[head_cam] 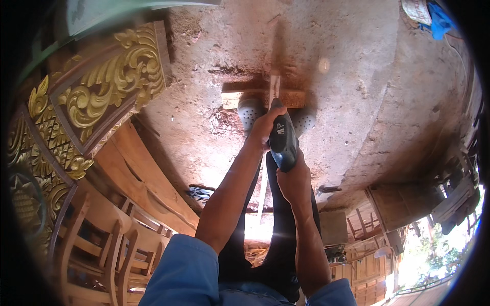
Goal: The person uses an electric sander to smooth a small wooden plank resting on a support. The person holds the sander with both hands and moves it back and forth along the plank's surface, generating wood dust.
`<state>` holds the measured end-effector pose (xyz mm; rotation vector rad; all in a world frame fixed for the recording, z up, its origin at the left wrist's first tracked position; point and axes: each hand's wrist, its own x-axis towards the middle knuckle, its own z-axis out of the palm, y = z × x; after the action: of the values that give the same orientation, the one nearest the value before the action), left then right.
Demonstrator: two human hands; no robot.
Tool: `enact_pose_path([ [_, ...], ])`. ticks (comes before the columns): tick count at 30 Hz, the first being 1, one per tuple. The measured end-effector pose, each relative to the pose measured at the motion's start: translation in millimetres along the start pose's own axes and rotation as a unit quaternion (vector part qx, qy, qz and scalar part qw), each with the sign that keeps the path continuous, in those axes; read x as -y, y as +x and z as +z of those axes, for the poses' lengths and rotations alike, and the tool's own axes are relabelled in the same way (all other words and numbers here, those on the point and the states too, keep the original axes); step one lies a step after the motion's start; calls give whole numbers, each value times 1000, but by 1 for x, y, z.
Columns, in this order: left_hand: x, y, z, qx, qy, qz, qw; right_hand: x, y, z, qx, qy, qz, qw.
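Observation:
Both my hands are on a dark teal hand power tool (283,139), which looks like an electric planer and bears writing on top. My left hand (265,126) grips its front end, thumb laid across the top. Behind it, my right hand (294,181) is closed around the rear end. Under the tool runs a long narrow wooden strip (274,87), partly hidden by the tool and hands. The strip crosses over a wooden block (231,100) lying on the floor. My feet, in grey perforated clogs (249,114), stand on either side of the strip.
Gold-painted carved wooden panels (126,76) stand at left, above long wooden boards (149,176) and wooden chairs (99,241). Wood shavings (224,122) litter the concrete floor (352,88). A patterned sandal (201,192) lies near the boards. Wooden furniture (402,204) is at right.

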<state>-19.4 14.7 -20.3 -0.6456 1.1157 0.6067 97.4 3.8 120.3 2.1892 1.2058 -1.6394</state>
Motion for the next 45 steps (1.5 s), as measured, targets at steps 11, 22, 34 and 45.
enact_pose_path([
  [11, -3, 15, -2, 32, 1, 21, 999, 3, 9, -3, 3, -2, 29, 1000],
  [22, 2, 9, -4, 25, -11, 26, 999, -7, 7, 11, -27, -15, 36, 999],
  [34, -6, 22, -8, 35, 21, 21, 999, -4, 21, 11, -4, -29, 48, 998],
  [45, -12, 38, -10, 2, 31, -7, 999, -10, 37, 15, 8, -23, 61, 998],
])
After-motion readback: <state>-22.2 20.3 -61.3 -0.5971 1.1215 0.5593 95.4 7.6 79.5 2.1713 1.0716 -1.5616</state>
